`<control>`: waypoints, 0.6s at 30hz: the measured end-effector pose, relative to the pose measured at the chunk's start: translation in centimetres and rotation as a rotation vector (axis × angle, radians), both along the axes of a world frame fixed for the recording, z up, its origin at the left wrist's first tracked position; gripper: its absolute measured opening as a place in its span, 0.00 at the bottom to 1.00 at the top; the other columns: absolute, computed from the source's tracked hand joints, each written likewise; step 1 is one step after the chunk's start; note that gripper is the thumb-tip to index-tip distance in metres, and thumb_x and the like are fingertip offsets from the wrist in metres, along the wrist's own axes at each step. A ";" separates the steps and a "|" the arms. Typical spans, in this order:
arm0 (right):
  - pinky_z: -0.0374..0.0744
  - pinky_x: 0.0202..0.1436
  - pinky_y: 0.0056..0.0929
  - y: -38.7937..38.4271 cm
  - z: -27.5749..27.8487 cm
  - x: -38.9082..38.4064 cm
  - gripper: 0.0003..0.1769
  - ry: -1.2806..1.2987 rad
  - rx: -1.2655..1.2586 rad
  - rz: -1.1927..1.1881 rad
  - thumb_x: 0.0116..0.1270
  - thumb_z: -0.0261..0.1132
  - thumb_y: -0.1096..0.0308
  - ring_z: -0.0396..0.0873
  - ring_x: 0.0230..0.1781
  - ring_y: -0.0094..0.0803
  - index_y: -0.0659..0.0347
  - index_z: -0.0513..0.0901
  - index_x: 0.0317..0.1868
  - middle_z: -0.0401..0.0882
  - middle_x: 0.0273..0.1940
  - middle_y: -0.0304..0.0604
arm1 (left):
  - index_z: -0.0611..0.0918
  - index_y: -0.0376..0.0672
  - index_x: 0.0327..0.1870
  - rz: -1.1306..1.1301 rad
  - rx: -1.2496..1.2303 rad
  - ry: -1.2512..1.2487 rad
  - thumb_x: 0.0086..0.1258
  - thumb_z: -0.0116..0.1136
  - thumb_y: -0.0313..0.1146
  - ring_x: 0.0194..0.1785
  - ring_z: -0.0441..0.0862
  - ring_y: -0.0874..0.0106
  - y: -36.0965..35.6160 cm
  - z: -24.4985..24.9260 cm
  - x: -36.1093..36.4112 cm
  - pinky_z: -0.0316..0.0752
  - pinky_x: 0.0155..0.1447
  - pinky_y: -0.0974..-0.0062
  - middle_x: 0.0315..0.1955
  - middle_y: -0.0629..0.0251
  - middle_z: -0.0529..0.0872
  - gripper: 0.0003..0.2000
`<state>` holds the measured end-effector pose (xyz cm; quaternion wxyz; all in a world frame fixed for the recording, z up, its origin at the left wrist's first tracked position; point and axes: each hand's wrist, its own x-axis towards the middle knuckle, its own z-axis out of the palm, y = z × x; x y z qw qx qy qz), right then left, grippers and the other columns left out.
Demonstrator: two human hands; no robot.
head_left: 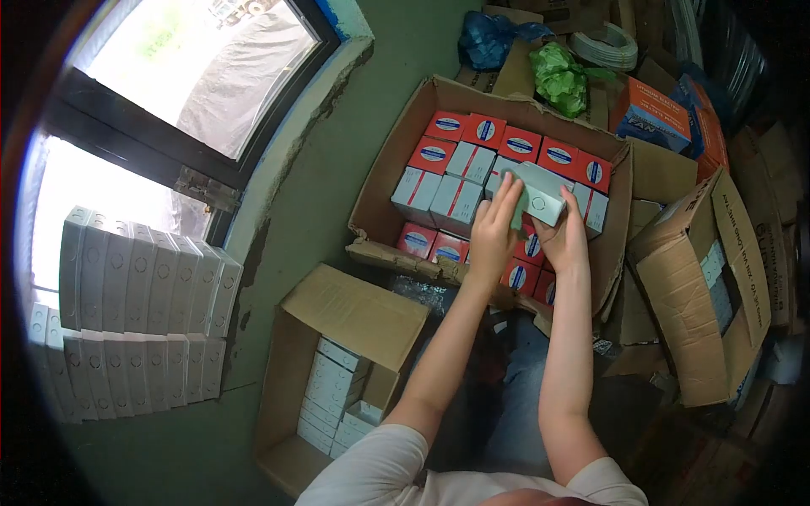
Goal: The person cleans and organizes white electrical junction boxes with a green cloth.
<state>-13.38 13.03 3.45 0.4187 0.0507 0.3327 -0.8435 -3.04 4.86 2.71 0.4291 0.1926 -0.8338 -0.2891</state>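
Observation:
My right hand point(564, 239) grips a white plastic electrical back box point(547, 206) from its right side and underneath; a round knockout shows on the box wall. Against the box's left side lies my left hand point(495, 226), its fingers long and close together, with a pale green cloth point(518, 212) pressed between them and the box. Both hands are above a large open carton point(371, 221). Red-and-white packages point(434, 155) and grey-white packages with a red stripe point(456, 202) fill that carton in rows.
Two tiers of white back boxes point(126, 274) are stacked by the window at left. A smaller open carton point(346, 304) holds more white boxes. At right stands another open carton point(675, 287). Behind are a green plastic bag point(557, 78), a blue bag point(489, 40) and an orange-blue box point(654, 116).

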 end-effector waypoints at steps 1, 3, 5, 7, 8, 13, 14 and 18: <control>0.75 0.56 0.32 -0.2 0.1 0.1 0.26 0.013 -0.010 0.010 0.69 0.62 0.51 0.76 0.53 0.32 0.57 0.71 0.60 0.76 0.55 0.42 | 0.77 0.41 0.62 -0.013 -0.029 0.029 0.44 0.51 0.09 0.49 0.81 0.53 0.0 -0.2 0.0 0.75 0.52 0.64 0.63 0.51 0.75 0.36; 0.74 0.56 0.31 -0.4 0.8 0.7 0.28 0.065 0.075 0.018 0.69 0.61 0.48 0.75 0.54 0.32 0.58 0.71 0.60 0.75 0.55 0.42 | 0.76 0.41 0.62 -0.102 -0.135 0.060 0.48 0.52 0.13 0.43 0.79 0.57 0.8 -0.9 -0.6 0.76 0.49 0.67 0.63 0.53 0.76 0.33; 0.74 0.55 0.32 -0.3 -2.6 -1.0 0.31 0.030 0.093 0.072 0.68 0.61 0.45 0.76 0.53 0.31 0.59 0.70 0.62 0.74 0.56 0.41 | 0.77 0.41 0.61 -0.207 -0.269 0.024 0.53 0.54 0.18 0.35 0.76 0.63 2.4 -0.5 -1.1 0.75 0.44 0.71 0.62 0.57 0.78 0.29; 0.74 0.56 0.34 -0.2 -1.2 -0.6 0.35 0.069 0.139 0.020 0.67 0.62 0.44 0.75 0.54 0.33 0.60 0.68 0.64 0.73 0.57 0.43 | 0.78 0.41 0.61 -0.226 -0.233 -0.018 0.53 0.55 0.18 0.34 0.75 0.64 2.9 -0.4 -1.1 0.75 0.44 0.71 0.61 0.59 0.78 0.29; 0.73 0.57 0.35 -0.1 -0.5 -0.2 0.36 0.116 0.184 -0.026 0.66 0.62 0.43 0.74 0.55 0.34 0.61 0.68 0.65 0.72 0.57 0.44 | 0.78 0.41 0.60 -0.234 -0.220 -0.040 0.52 0.55 0.17 0.33 0.74 0.65 2.8 -0.4 -1.1 0.75 0.43 0.71 0.61 0.60 0.79 0.28; 0.72 0.59 0.42 0.4 0.7 0.1 0.40 0.321 0.468 -0.116 0.64 0.65 0.45 0.68 0.63 0.41 0.63 0.65 0.67 0.68 0.62 0.49 | 0.79 0.44 0.59 -0.261 -0.155 -0.020 0.43 0.53 0.11 0.36 0.76 0.59 2.6 -0.2 -0.8 0.75 0.46 0.67 0.61 0.60 0.78 0.35; 0.72 0.58 0.40 0.4 0.0 -0.1 0.37 0.346 0.459 -0.167 0.66 0.63 0.45 0.70 0.61 0.39 0.62 0.66 0.66 0.70 0.60 0.49 | 0.79 0.44 0.59 -0.283 -0.116 -0.036 0.43 0.54 0.11 0.37 0.77 0.60 2.7 -0.2 -0.8 0.74 0.46 0.66 0.61 0.61 0.79 0.35; 0.73 0.53 0.34 1.2 -2.0 -2.1 0.36 0.602 0.462 -0.086 0.74 0.45 0.39 0.76 0.51 0.35 0.67 0.74 0.58 0.76 0.53 0.48 | 0.77 0.44 0.60 -0.314 -0.066 -0.070 0.46 0.55 0.14 0.41 0.79 0.59 2.6 0.6 -0.7 0.75 0.46 0.65 0.55 0.61 0.82 0.33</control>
